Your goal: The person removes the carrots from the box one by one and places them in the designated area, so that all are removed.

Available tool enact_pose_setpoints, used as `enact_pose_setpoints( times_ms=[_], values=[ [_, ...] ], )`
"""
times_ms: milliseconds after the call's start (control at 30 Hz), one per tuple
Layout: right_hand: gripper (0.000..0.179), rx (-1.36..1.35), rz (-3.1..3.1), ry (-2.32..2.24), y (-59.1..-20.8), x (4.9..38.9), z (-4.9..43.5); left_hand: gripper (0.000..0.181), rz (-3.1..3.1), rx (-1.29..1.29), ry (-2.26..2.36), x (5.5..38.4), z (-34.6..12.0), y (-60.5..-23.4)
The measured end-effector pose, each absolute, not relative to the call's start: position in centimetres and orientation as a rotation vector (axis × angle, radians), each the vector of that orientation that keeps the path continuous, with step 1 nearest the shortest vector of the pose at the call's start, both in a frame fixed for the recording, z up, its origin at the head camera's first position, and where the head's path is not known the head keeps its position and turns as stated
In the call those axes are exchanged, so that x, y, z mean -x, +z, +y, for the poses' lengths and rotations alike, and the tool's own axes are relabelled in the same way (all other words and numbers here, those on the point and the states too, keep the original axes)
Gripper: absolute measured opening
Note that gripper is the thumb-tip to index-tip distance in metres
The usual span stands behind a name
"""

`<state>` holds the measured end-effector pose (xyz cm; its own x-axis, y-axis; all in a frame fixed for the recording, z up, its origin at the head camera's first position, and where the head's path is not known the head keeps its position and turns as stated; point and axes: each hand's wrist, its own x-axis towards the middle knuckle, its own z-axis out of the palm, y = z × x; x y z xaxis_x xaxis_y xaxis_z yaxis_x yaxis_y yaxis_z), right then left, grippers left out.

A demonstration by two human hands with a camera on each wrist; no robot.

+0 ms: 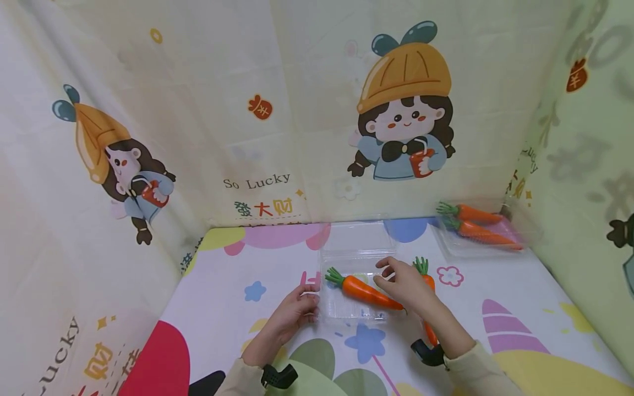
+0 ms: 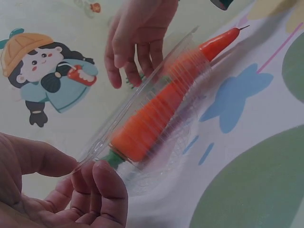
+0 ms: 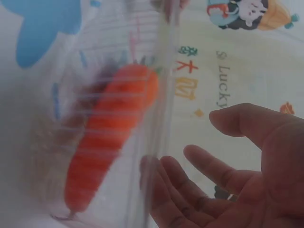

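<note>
A clear plastic clamshell box (image 1: 339,312) lies with its lid (image 1: 358,237) folded back. One orange toy carrot (image 1: 366,292) slants across its tray, green top at the left, tip reaching the right rim. My left hand (image 1: 295,312) pinches the left rim between thumb and fingers, plain in the left wrist view. Over the right part of the tray hovers my right hand (image 1: 403,280), fingers loosely bent and holding nothing; the right wrist view shows its spread fingers beside the clear wall. Another carrot (image 1: 428,284) lies right of the box, partly hidden beneath my right forearm.
At the back right, a second clear box (image 1: 448,247) contains two carrots (image 1: 482,231). A patterned cloth covers the table (image 1: 223,308), and printed curtains (image 1: 307,137) stand along the back and both sides. A dark object (image 1: 208,383) shows at the front left.
</note>
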<state>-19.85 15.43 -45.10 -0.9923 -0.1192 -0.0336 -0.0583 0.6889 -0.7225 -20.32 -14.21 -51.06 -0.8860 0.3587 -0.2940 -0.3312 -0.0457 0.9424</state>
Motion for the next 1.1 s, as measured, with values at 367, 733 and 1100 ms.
enact_pose_setpoints(
  times_ms=[367, 733, 1100],
  values=[
    [0.030, 0.222, 2.911, -1.021, -46.7, 19.6, 13.2, 0.045, 1.788, -0.019, 1.969, 20.2, -14.5, -50.9],
    [0.031, 0.194, 2.974, -0.857, -47.8, 19.5, 12.6, 0.044, 1.786, -0.020, 1.976, 20.2, -14.0, -51.0],
    [0.032, 0.134, 2.967, -0.839, -49.0, 20.0, 11.9, 0.038, 1.815, -0.022, 1.956, 20.4, -14.1, -51.2]
  ],
)
